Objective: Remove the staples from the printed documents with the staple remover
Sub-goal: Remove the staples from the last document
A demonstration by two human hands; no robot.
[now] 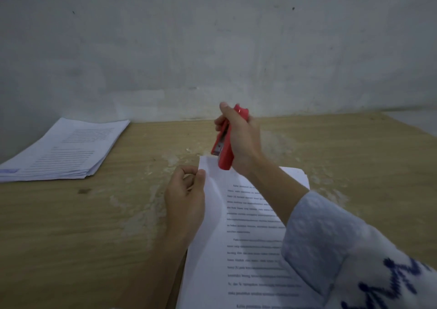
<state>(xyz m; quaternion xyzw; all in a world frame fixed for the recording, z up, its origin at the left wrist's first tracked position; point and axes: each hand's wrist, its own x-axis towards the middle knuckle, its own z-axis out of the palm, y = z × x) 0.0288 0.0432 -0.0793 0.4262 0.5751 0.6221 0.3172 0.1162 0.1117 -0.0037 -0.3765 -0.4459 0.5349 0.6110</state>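
A printed document (248,249) lies on the wooden table (71,226) in front of me, its top left corner lifted. My left hand (185,197) pinches the left edge of that corner between thumb and fingers. My right hand (238,138) grips a red stapler-style staple remover (223,150), held nearly upright above the corner. Its lower end touches or hovers just over the paper's top edge. No staple can be made out.
A stack of printed documents (63,152) lies at the far left of the table, by the grey wall (212,48). The tabletop has pale worn patches around the middle. The table's right edge shows at the far right.
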